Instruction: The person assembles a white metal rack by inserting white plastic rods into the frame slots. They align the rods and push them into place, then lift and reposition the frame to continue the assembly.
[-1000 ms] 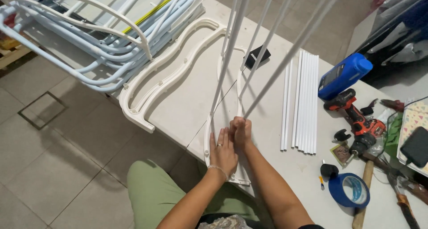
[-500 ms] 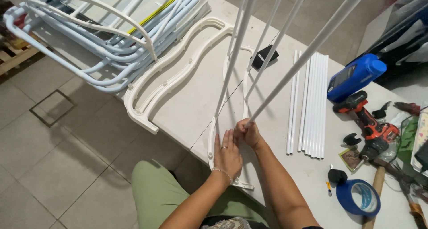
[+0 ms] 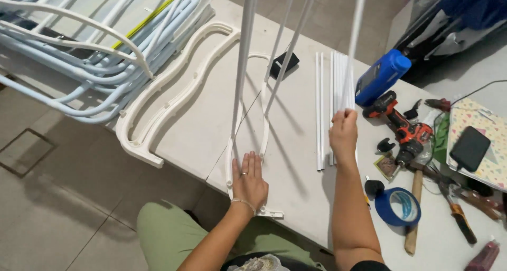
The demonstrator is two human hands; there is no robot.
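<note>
The left hand [image 3: 249,181] lies flat, fingers spread, on the curved white plastic frame [image 3: 231,160] at the tabletop's [image 3: 296,197] near edge. The right hand [image 3: 343,134] is closed around a thin, smooth white rod [image 3: 355,49].

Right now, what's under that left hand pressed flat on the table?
The left hand lies flat on the white curved plastic frame, whose rails and end bracket show around it. The part beneath the palm is covered. The table lies underneath.
</note>
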